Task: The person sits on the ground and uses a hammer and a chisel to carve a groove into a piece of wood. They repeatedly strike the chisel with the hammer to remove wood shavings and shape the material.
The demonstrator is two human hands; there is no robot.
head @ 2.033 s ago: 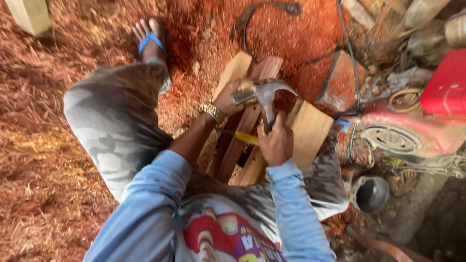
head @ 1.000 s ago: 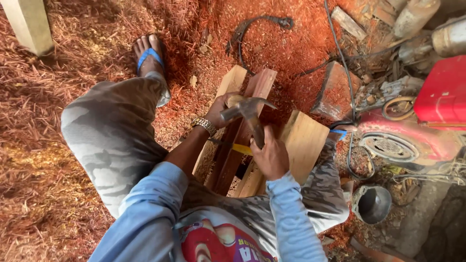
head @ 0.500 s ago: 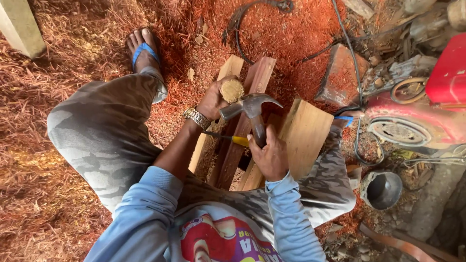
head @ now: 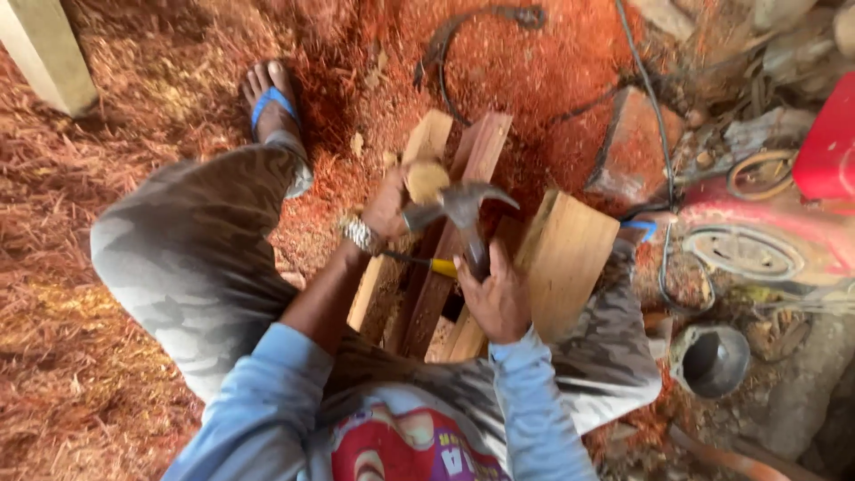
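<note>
Wood planks & hammer, person sitting on red sawdust floor (head: 552, 80).
Red-brown and pale wood planks (head: 463, 232) lie betw. the knees on the sawdust, a broad pale board (head: 570, 258) leaning at their rt side. Rt hand (head: 499, 298) is clenched round the handle of a steel claw hammer (head: 468, 209), head up over the planks. Lt hand (head: 392, 209), w/ metal wrist bracelet (head: 361, 236), grips a small round pale wood piece (head: 426, 181) just beside the hammer head. Yellow-handled tool (head: 436, 265) lies across the planks under the hands.
</note>
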